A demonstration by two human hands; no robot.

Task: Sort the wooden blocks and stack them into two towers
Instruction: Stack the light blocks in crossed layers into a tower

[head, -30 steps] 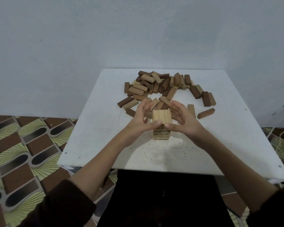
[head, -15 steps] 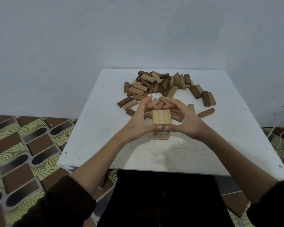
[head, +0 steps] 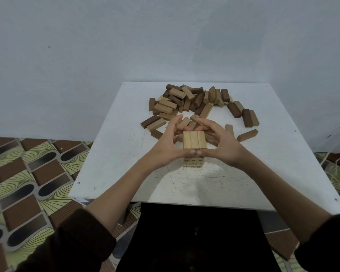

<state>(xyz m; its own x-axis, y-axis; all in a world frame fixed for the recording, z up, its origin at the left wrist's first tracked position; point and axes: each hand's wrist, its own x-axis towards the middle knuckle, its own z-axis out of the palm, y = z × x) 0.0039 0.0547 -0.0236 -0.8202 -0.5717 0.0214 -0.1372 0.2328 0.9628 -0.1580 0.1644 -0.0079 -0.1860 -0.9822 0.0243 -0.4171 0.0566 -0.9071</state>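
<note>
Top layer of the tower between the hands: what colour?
The tower is topped in pale tan wood; head view shows it best.

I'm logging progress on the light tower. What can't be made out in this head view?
Head view:
- Layer count of the light tower: both thumbs cover its middle.
- Printed marks on its near face: too small to read.
- Blocks of the pile just behind the left hand and right hand: hidden by the fingers.

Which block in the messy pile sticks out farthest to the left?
The dark brown block lying flat at the front-left corner of the pile, beside a paler block; all others lie further right.
</note>
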